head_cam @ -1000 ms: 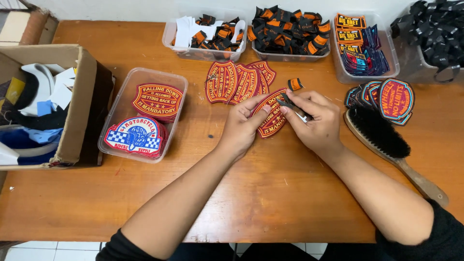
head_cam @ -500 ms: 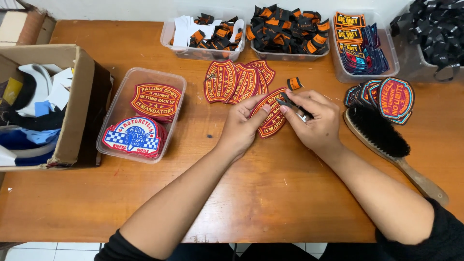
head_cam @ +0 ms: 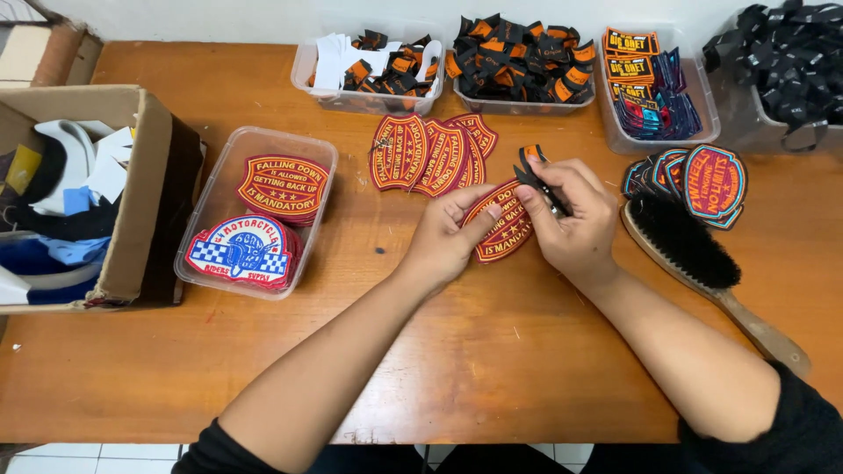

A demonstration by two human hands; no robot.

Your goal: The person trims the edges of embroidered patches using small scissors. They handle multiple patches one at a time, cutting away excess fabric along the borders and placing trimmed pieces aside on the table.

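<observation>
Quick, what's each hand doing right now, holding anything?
Left hand: closed on the red embroidered patch, pinching its edge.
Right hand: closed on small black snips, also touching the patch.

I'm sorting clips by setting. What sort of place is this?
Probably a small workshop bench for finishing embroidered patches. Both hands hold a red patch, the right hand also gripping small snips; clear tubs of woven labels line the wooden table, with a brush nearby.
</observation>
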